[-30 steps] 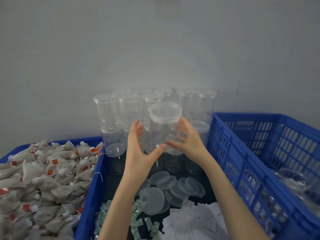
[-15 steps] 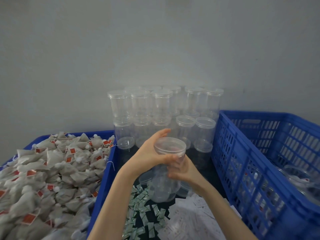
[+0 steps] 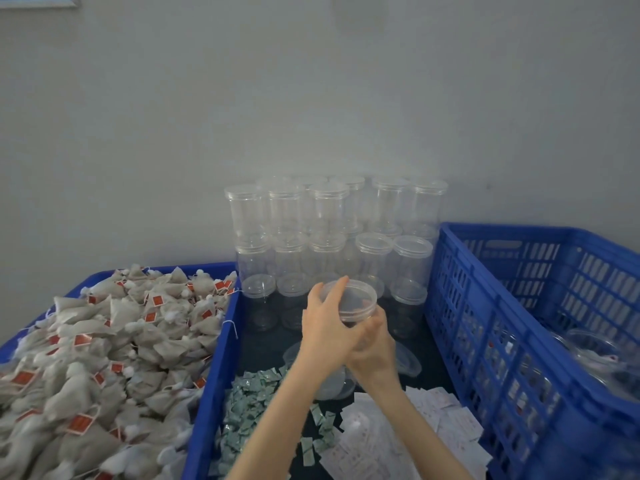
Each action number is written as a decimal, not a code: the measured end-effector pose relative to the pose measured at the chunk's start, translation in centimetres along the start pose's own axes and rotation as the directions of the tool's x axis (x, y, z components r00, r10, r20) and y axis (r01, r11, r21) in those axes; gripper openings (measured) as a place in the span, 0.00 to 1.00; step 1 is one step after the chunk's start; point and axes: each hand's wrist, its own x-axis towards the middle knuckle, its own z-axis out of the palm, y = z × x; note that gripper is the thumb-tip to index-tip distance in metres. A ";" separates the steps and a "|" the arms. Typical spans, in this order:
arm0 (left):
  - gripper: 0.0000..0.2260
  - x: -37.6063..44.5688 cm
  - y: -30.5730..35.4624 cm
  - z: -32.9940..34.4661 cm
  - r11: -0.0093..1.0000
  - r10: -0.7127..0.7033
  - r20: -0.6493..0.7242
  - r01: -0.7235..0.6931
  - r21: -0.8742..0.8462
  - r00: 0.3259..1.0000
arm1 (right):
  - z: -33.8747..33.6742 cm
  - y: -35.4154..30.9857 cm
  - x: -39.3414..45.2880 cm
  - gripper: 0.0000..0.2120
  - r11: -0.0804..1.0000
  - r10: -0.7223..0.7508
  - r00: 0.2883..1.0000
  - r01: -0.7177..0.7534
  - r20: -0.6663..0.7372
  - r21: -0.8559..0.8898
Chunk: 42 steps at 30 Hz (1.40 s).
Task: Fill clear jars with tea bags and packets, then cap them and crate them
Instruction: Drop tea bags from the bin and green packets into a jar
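Grip: both hands hold one clear jar [image 3: 356, 306] above the dark table; the jar stands roughly upright, its mouth up.
Left hand [image 3: 329, 327]: fingers and thumb curl over the jar's lid and rim from the 9 o'clock side, one fingertip reaching the far edge of the rim.
Right hand [image 3: 374, 344]: wraps the jar's body lower down from the 3 o'clock side; its fingers are partly hidden behind the left hand, so how far they close is hard to tell, but they do clasp the jar.
Jar position: near the centre of the view, in front of the stacked jars and between the two blue crates.
Stacked jars [image 3: 332, 237]: empty clear jars with lids, piled in tiers against the wall at 12 o'clock from the hands.
Tea bags [image 3: 104, 358]: a heap of pale pouches with red tags on strings fills the left crate [image 3: 211, 393], at 9 o'clock from the hands.
Green packets [image 3: 249, 410]: a loose pile of small sachets on the table at 7 o'clock from the hands, just beside the left crate's wall.
White packets [image 3: 433, 431]: flat printed sachets scattered at 5 o'clock, under the right forearm.
Loose lids [image 3: 408, 362]: clear lids lying on the table just below the hands, partly hidden by them.
Right crate [image 3: 485, 341]: blue slatted crate at 3 o'clock; clear jars lie inside it, seen blurred through the wall and at the far edge.
Wall [image 3: 311, 98]: plain grey, behind everything.
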 end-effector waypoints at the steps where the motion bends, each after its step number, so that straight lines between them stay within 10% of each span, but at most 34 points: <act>1: 0.35 0.1 -0.2 -0.8 1.000 0.019 0.128 -0.016 -0.026 0.992 | -0.3 0.0 0.1 0.38 0.995 0.047 0.999 -0.049 0.014 0.085; 9: 0.42 1.9 -1.1 -6.3 0.997 0.072 0.352 -0.056 -0.055 0.933 | -1.0 -0.8 0.2 0.45 0.977 0.066 0.947 -0.125 0.313 0.172; 15: 0.38 -1.5 0.7 -0.4 1.000 -0.011 -0.217 0.015 0.017 0.976 | 1.6 -2.6 -0.6 0.31 0.991 0.046 0.998 -0.049 -0.031 -0.127; 22: 0.39 -1.5 -1.6 -5.0 0.998 0.046 0.089 -0.041 -0.049 0.995 | -1.4 -1.1 -1.8 0.41 0.970 0.096 0.965 -0.146 0.245 0.194; 26: 0.51 -1.0 -1.6 -6.0 0.992 0.026 0.312 0.014 -0.126 0.950 | -0.7 -1.7 -2.4 0.42 0.977 0.174 0.904 -0.208 0.391 0.046; 31: 0.44 -2.9 -0.7 -0.7 0.999 0.021 -0.161 -0.029 -0.044 0.987 | 1.0 -1.8 -3.3 0.36 0.995 0.098 0.993 -0.098 0.066 -0.002; 36: 0.47 -3.1 -3.0 -4.3 0.959 0.084 0.188 -0.029 -0.281 0.979 | -1.6 -1.1 -3.9 0.47 0.953 0.117 0.949 -0.191 0.294 0.237; 42: 0.41 -3.5 -3.7 -5.9 0.883 0.130 0.403 0.079 -0.462 0.906 | -1.9 -1.6 -5.1 0.38 0.932 0.156 0.831 -0.304 0.535 0.199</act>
